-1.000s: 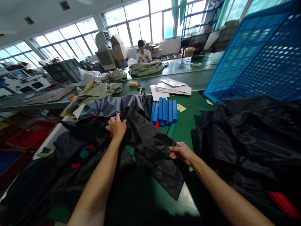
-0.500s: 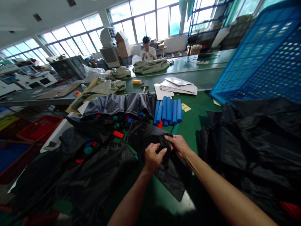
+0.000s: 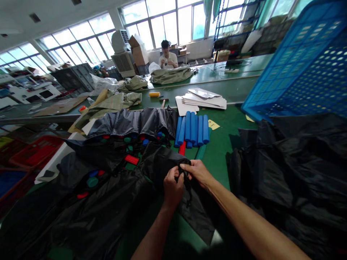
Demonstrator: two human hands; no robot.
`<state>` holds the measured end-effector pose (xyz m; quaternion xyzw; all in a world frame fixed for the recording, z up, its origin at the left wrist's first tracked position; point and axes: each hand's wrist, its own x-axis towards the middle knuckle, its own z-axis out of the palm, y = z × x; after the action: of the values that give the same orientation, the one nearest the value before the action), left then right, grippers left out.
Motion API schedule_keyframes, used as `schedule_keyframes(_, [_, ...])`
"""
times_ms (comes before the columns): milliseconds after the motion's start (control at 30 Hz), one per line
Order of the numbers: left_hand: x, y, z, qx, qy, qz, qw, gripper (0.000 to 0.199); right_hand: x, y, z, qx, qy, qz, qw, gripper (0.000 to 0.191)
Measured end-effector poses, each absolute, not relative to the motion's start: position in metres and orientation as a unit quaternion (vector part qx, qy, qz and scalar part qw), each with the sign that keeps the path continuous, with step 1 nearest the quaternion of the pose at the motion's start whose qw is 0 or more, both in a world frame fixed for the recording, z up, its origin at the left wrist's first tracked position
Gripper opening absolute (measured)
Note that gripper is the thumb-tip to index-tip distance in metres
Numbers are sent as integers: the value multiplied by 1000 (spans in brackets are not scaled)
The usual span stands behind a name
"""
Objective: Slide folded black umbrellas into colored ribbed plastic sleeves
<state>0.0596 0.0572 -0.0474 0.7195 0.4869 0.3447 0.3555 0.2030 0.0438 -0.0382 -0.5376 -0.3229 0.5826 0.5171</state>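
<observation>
Green worktop [image 3: 221,151] stretches toward bright windows [image 3: 170,29], a co-worker [image 3: 169,59] at the far side. Blue tubes [image 3: 193,128] lie stacked; a tilted blue crate [image 3: 287,68] blocks the view above heaped black fabric [image 3: 287,173]. Nearer than the tubes, the right hand [image 3: 198,171] pinches a black bag [image 3: 158,159]; the left hand [image 3: 173,186] curls part-open against it, its hold unclear.

- Left hand [image 3: 173,184]: fingers curled, thumb pointing up, back of hand toward the camera.
- Right hand [image 3: 200,173]: thumb and fingers pinched, close beside the left.
- Left forearm [image 3: 155,231]: bare, rising steeply.
- Right forearm [image 3: 244,215]: bare, slanting inward.
</observation>
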Motion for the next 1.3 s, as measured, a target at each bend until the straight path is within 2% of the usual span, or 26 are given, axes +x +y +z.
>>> schedule_keyframes(100, [61, 65, -59, 726, 510, 308, 344, 22, 233, 57, -47, -609, -322, 538, 485, 46])
schedule_keyframes(233, [60, 72, -65, 767, 508, 239, 311, 23, 302, 101, -57, -731, -207, 371, 535, 51])
schedule_keyframes(333, [67, 75, -56, 798, 505, 187, 269, 25, 347, 141, -63, -769, -144, 317, 536, 52])
schedule_keyframes(433, [86, 83, -39, 806, 505, 207, 229, 28, 373, 169, -66, -763, -107, 336, 542, 43])
schedule_keyframes(533, [120, 100, -28, 813, 485, 236, 218, 17, 390, 172, -65, -716, -82, 386, 576, 23])
schedule_keyframes(633, [163, 117, -36, 835, 475, 176, 215, 16, 395, 147, -66, -650, -77, 428, 624, 13])
schedule_keyframes(700, [190, 123, -50, 844, 484, 114, 201, 24, 387, 121, -71, -618, -77, 442, 645, 15])
schedule_keyframes(800, [218, 128, -74, 837, 515, 20, 181, 39, 362, 80, -88, -595, -76, 456, 657, 29])
schedule_keyframes(933, [223, 131, -92, 816, 526, -71, 230, 34, 335, 51, -113, -581, -52, 483, 653, 36])
schedule_keyframes(1167, [205, 132, -104, 819, 504, -43, 271, 46, 334, 62, -120, -649, 18, 439, 621, 24])
schedule_keyframes(1300, [201, 126, -95, 830, 486, -16, 275, 50, 327, 62, -111, -685, 10, 407, 604, 26])
